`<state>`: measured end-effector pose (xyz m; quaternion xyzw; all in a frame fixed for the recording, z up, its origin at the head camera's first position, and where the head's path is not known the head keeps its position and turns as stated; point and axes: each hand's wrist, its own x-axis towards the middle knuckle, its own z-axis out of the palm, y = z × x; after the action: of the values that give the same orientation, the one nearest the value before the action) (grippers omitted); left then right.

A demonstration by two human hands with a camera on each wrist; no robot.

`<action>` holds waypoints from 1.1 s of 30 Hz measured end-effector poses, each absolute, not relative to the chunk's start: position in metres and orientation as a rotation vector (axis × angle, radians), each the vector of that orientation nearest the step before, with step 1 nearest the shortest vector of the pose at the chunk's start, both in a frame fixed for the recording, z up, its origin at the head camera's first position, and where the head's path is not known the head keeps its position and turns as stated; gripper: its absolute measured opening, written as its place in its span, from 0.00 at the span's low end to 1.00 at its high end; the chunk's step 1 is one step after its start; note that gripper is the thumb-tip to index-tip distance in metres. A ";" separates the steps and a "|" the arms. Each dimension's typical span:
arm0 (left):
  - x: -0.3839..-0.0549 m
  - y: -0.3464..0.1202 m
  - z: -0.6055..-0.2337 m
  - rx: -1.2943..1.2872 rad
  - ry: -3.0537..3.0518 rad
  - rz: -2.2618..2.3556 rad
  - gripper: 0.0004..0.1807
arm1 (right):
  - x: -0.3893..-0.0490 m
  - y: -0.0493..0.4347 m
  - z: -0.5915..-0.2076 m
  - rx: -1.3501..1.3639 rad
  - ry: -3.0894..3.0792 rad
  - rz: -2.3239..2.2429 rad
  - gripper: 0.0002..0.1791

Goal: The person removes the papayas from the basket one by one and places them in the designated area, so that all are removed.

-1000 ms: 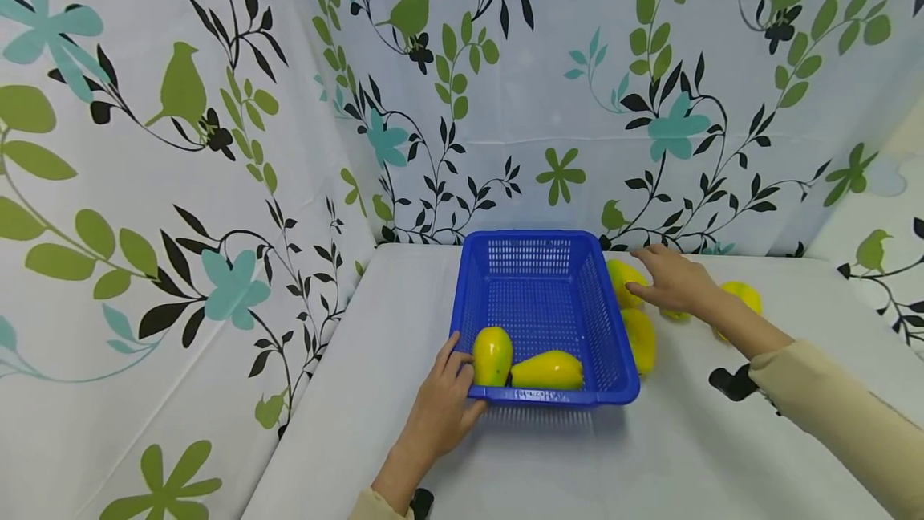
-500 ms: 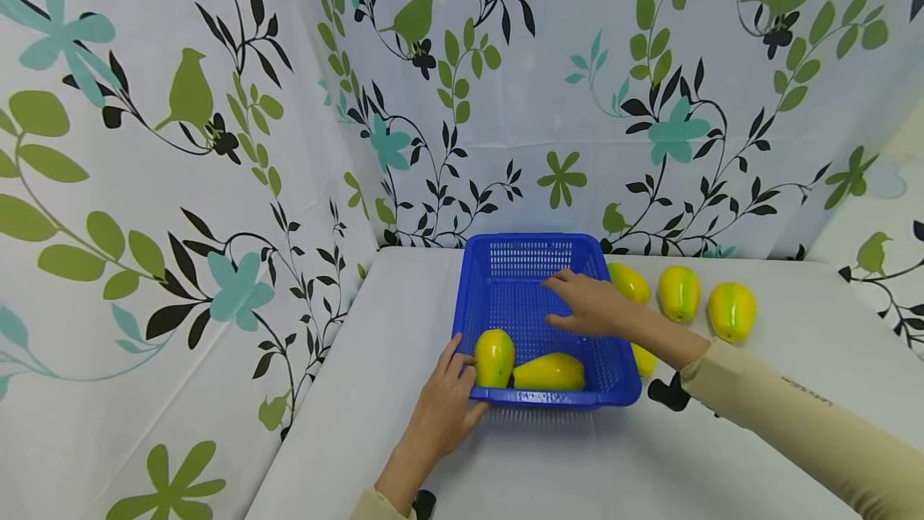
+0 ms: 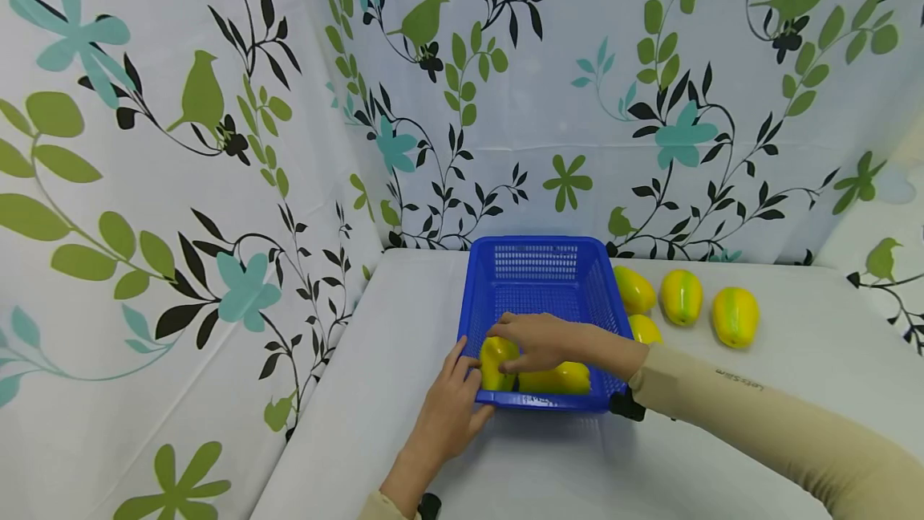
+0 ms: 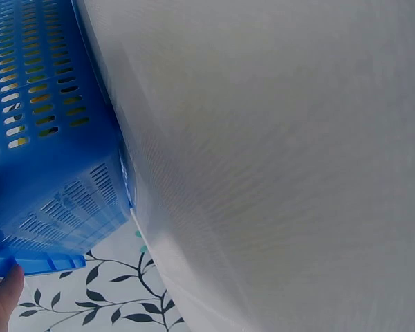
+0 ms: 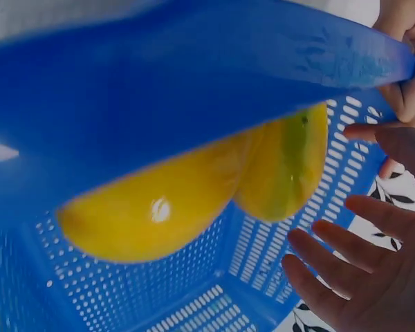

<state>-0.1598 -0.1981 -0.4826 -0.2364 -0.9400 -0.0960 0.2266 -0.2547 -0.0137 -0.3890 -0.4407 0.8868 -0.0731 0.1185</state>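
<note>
Floral curtains (image 3: 520, 135) back the white tabletop (image 3: 404, 303). From the head view, the left hand (image 3: 447, 408) grips the basket (image 3: 469, 287) at its near left corner, fingers curled, seemingly to steady it. Two fruits (image 3: 494, 375) rest inside, at the near end; four others (image 3: 735, 317) sit outside, right. Lettering on the right sleeve (image 3: 758, 408) is too small to read surely. Left wrist: one digit (image 4: 10, 287) touches the rim. Right wrist: the right hand (image 5: 366, 263) spreads its fingers beside the fruits, pinching nothing; the rim's faint marks are illegible.
</note>
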 end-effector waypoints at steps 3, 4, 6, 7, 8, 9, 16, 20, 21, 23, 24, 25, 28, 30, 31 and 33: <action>-0.159 -0.200 -0.482 -0.663 -2.579 -0.270 0.18 | -0.254 -0.022 -0.394 -1.273 2.573 -0.175 0.31; -0.159 -0.199 -0.483 -0.668 -2.577 -0.277 0.18 | -0.254 -0.023 -0.396 -1.269 2.568 -0.159 0.31; -0.158 -0.199 -0.484 -0.674 -2.570 -0.287 0.18 | -0.254 -0.025 -0.401 -1.269 2.560 -0.129 0.31; -0.158 -0.199 -0.484 -0.678 -2.564 -0.290 0.18 | -0.255 -0.026 -0.403 -1.271 2.556 -0.119 0.32; -0.158 -0.198 -0.484 -0.679 -2.560 -0.292 0.18 | -0.256 -0.027 -0.404 -1.272 2.555 -0.106 0.33; -0.158 -0.198 -0.484 -0.680 -2.555 -0.291 0.18 | -0.256 -0.028 -0.404 -1.269 2.552 -0.097 0.33; -0.159 -0.198 -0.480 -0.681 -2.544 -0.296 0.18 | -0.262 -0.034 -0.406 -1.218 2.543 -0.068 0.38; -0.159 -0.198 -0.480 -0.684 -2.543 -0.294 0.18 | -0.263 -0.035 -0.409 -1.199 2.544 -0.100 0.37; -0.159 -0.198 -0.480 -0.685 -2.542 -0.294 0.18 | -0.263 -0.035 -0.410 -1.197 2.547 -0.107 0.36; -0.159 -0.198 -0.481 -0.683 -2.542 -0.294 0.18 | -0.263 -0.035 -0.412 -1.200 2.558 -0.122 0.35; -0.159 -0.198 -0.481 -0.682 -2.542 -0.296 0.18 | -0.262 -0.034 -0.414 -1.202 2.563 -0.131 0.34; -0.158 -0.198 -0.481 -0.680 -2.543 -0.297 0.18 | -0.262 -0.034 -0.415 -1.205 2.568 -0.138 0.34; -0.159 -0.198 -0.481 -0.675 -2.543 -0.304 0.18 | -0.261 -0.033 -0.418 -1.204 2.578 -0.150 0.35; -0.159 -0.198 -0.482 -0.673 -2.542 -0.305 0.18 | -0.261 -0.032 -0.419 -1.200 2.587 -0.154 0.37; -0.159 -0.198 -0.482 -0.673 -2.542 -0.303 0.18 | -0.261 -0.031 -0.420 -1.197 2.589 -0.162 0.37; -0.160 -0.198 -0.482 -0.671 -2.542 -0.300 0.18 | -0.261 -0.031 -0.421 -1.194 2.595 -0.177 0.37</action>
<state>-0.1598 -0.1976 -0.4823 -0.2457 -0.9313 -0.1100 0.2453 -0.2607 -0.0306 -0.4213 -0.4130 0.8979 -0.0612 0.1393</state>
